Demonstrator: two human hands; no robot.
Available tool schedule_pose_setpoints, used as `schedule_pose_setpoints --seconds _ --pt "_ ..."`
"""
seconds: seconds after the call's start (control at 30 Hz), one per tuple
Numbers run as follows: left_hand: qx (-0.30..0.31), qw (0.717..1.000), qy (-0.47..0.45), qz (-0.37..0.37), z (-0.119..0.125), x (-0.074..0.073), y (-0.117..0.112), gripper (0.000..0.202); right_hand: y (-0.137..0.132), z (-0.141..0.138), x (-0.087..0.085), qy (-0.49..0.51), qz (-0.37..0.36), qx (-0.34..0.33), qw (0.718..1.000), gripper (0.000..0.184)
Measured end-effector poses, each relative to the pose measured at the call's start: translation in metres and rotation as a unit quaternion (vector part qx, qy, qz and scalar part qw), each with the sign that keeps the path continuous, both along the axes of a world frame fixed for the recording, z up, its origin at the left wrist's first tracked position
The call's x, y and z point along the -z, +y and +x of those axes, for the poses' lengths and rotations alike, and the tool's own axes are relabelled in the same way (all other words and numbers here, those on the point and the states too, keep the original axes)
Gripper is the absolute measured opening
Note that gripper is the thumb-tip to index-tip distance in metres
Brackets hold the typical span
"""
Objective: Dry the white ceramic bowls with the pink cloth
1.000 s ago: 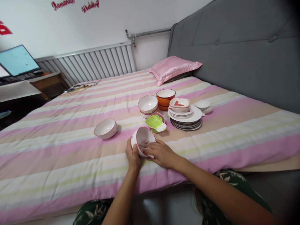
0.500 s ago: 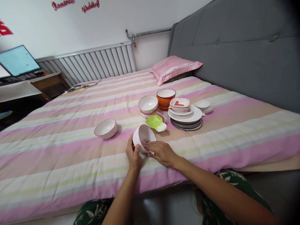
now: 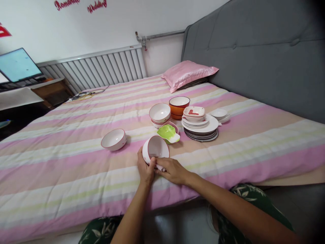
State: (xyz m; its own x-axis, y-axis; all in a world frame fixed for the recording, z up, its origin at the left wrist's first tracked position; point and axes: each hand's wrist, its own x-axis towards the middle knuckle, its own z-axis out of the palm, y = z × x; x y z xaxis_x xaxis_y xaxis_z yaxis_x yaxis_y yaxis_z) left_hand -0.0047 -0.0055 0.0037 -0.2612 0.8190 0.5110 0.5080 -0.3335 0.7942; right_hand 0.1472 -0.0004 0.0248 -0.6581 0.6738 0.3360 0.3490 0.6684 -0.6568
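Note:
A white bowl with a red rim is tilted on its side near the bed's front edge, its mouth towards me. My left hand grips its left side, thumb on the near rim. My right hand is closed at the bowl's lower right rim, with a small white cloth poking from its fingers. Just beyond the bowl lies a green leaf-shaped dish. Another red-rimmed bowl rests alone to the left.
Behind the green dish stand stacked white bowls and orange bowls. To their right is a pile of plates topped by square dishes, with small white dishes beside it. A pink pillow lies near the grey headboard.
My right hand has moved from inside the bowl down to its near rim, and more of the cloth shows. My left hand keeps its hold on the bowl.

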Motion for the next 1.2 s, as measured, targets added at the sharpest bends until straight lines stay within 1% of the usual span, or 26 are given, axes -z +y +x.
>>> schedule_pose_setpoints --seconds 0.1,0.17,0.27,0.4,0.63,0.73,0.83,0.93,1.03,1.2 --pt "-0.002 1.0 -0.008 -0.002 0.0 -0.001 -0.001 0.063 0.002 0.001 0.003 -0.027 0.043 -0.017 0.999 0.024" --pt "0.0 1.0 -0.012 -0.002 0.0 -0.001 -0.001 0.062 0.003 0.003 0.005 -0.046 0.071 -0.018 0.996 0.028" --pt "0.003 1.0 -0.011 0.001 0.0 -0.001 -0.001 0.06 0.004 0.005 0.006 -0.087 0.095 0.014 0.992 0.037" --pt "0.011 1.0 -0.016 0.006 0.0 0.0 -0.001 0.059 0.005 0.006 0.005 -0.121 0.112 0.055 0.985 0.037" --pt "0.027 0.999 -0.032 0.01 -0.001 -0.002 0.0 0.057 0.006 0.005 0.011 -0.1 0.119 0.076 0.985 0.045" --pt "0.035 0.999 -0.036 0.015 -0.002 0.0 0.002 0.062 0.006 0.006 0.015 -0.084 0.124 0.082 0.985 0.041" --pt "0.029 0.999 -0.036 0.017 -0.002 0.003 0.004 0.072 0.006 0.005 0.016 -0.061 0.122 0.08 0.987 0.03" --pt "0.018 1.0 -0.01 0.007 -0.002 0.003 0.004 0.078 0.005 0.003 0.015 -0.054 0.096 0.086 0.99 0.02" --pt "0.017 1.0 0.013 0.005 -0.001 0.001 0.003 0.074 0.003 0.0 0.013 -0.056 0.073 0.092 0.991 0.017" --pt "0.032 0.999 -0.013 -0.005 0.0 0.001 0.0 0.061 0.003 -0.001 0.014 -0.056 0.091 0.045 0.993 0.015"
